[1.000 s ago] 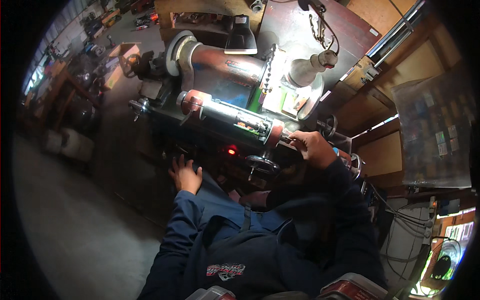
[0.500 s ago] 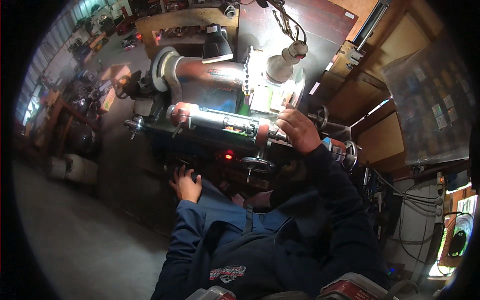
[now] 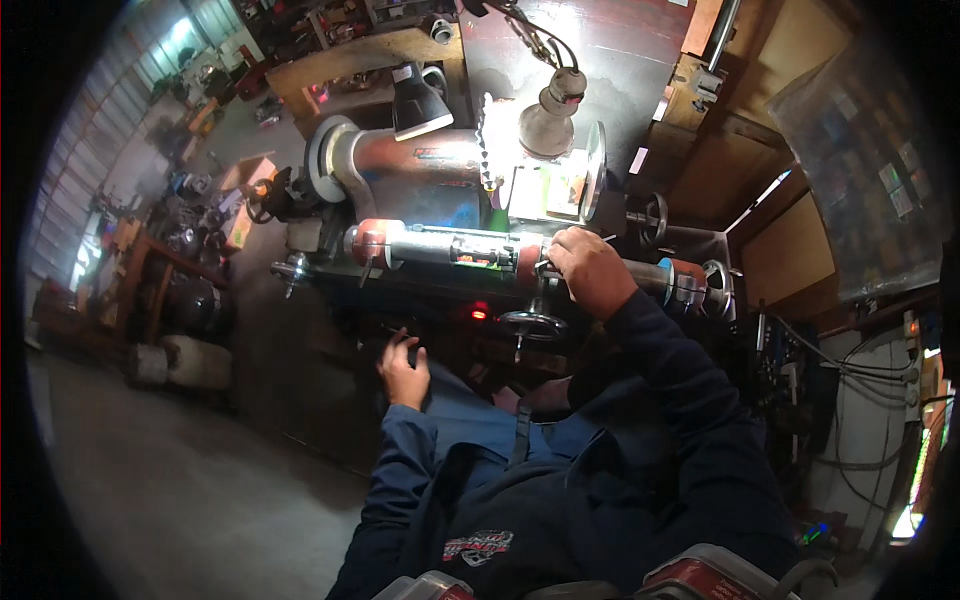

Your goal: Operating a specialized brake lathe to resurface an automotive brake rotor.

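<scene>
A grinding machine with a red-and-grey body (image 3: 400, 160) and a toothed round blade (image 3: 487, 140) stands before me. Along its front runs a bright metal spindle (image 3: 425, 246) between red collars. My right hand (image 3: 592, 268) is at the spindle just right of the middle red collar (image 3: 527, 262), fingers closed; what they pinch is hidden, and a thin pale tip shows beyond the knuckles. Lower and to the left, my left hand (image 3: 405, 375) is below the machine's front edge, thumb apart from the fingers, near a thin dark lever (image 3: 402, 329). Deep shadow hides much around its fingertips.
A lamp (image 3: 548, 118) lights the blade area from above. Handwheels sit at the front (image 3: 532, 324) and right end (image 3: 718, 288); a red light (image 3: 479, 314) glows below the spindle. Cables (image 3: 855, 400) hang at the right. A pale cylinder (image 3: 195, 362) lies on the left floor.
The whole view has shifted, with the machine appearing slightly farther right. My right hand has moved left along the spindle, closer to the middle collar. The left hand's fingers have shifted slightly.
</scene>
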{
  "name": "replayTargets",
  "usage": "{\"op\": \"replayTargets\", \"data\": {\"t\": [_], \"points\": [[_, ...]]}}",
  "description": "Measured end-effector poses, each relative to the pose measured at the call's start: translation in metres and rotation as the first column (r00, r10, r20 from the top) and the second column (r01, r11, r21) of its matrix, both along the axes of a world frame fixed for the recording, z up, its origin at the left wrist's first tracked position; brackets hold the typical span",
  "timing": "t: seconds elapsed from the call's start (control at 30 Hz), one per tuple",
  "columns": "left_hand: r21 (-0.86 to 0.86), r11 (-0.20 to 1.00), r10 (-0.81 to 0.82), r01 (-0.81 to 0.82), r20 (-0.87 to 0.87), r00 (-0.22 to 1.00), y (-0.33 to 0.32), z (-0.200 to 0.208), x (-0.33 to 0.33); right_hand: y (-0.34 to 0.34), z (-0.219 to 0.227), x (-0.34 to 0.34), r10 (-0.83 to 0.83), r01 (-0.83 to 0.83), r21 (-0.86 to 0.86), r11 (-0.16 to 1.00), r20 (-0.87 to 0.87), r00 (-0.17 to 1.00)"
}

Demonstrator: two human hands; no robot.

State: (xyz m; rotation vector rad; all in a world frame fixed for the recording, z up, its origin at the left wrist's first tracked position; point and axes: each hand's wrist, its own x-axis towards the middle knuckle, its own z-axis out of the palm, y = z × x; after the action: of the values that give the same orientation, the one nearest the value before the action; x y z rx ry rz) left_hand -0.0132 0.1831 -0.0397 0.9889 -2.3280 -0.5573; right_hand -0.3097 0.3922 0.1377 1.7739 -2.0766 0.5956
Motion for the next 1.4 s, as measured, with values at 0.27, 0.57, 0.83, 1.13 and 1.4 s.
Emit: {"op": "replayTargets", "data": {"t": [0.27, 0.57, 0.83, 1.13, 1.4], "points": [[-0.307, 0.894, -0.426, 0.326, -0.358, 0.831, 0.024, 0.147, -0.117, 0.012, 0.018, 0.002, 0.073, -0.058, -0.060, 0.997, 0.301, 0.951], [-0.083, 0.923, -0.374, 0.376, 0.041, 0.926, 0.021, 0.131, -0.209, 0.061, 0.078, 0.016, -0.031, 0.225, -0.147, 0.963, 0.771, 0.636], [-0.280, 0.896, -0.432, 0.344, -0.377, 0.819, 0.045, 0.118, -0.171, 0.068, 0.072, 0.001, 0.110, 0.225, -0.357, 0.907, 0.714, 0.691], [-0.362, 0.876, -0.458, 0.317, -0.423, 0.782, 0.051, 0.104, -0.153, -0.001, 0.046, -0.013, 0.264, 0.459, -0.398, 0.794, 0.907, 0.330], [-0.337, 0.889, -0.440, 0.310, -0.438, 0.784, 0.053, 0.102, -0.151, -0.031, 0.013, -0.023, 0.108, 0.438, -0.309, 0.844, 0.899, 0.425]]}}
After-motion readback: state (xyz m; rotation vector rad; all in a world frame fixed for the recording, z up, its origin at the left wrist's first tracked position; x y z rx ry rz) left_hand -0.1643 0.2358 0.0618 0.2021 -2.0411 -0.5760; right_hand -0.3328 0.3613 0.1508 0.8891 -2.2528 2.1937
